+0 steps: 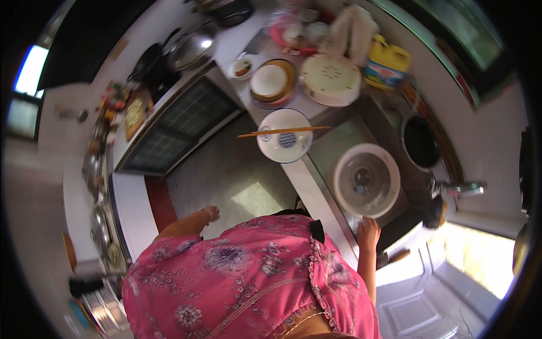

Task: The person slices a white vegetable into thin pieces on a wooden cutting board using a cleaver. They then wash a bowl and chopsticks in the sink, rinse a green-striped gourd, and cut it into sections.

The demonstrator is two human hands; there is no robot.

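My right hand [368, 231] is by the near rim of a round white plastic basin [342, 195], its fingers curled in. Whether they grip the rim or something else is too small to tell. The basin stands in the sink [402, 206]. Over the floor at my left side hangs my left hand [212, 214], small in view, its fingers loosely closed with nothing showing in them. A white bowl [276, 152] with blue patterns sits at the counter edge, away from both hands. Across its top lies a pair of wooden chopsticks [285, 131].
Beyond the bowl are stacked plates [269, 80], a small dish of food [241, 69], a white round lid [330, 79] and a yellow jug [387, 63]. A dark pot [420, 142] stands right of the sink. Across the floor, a chopping board [135, 116] holds pale cut food.
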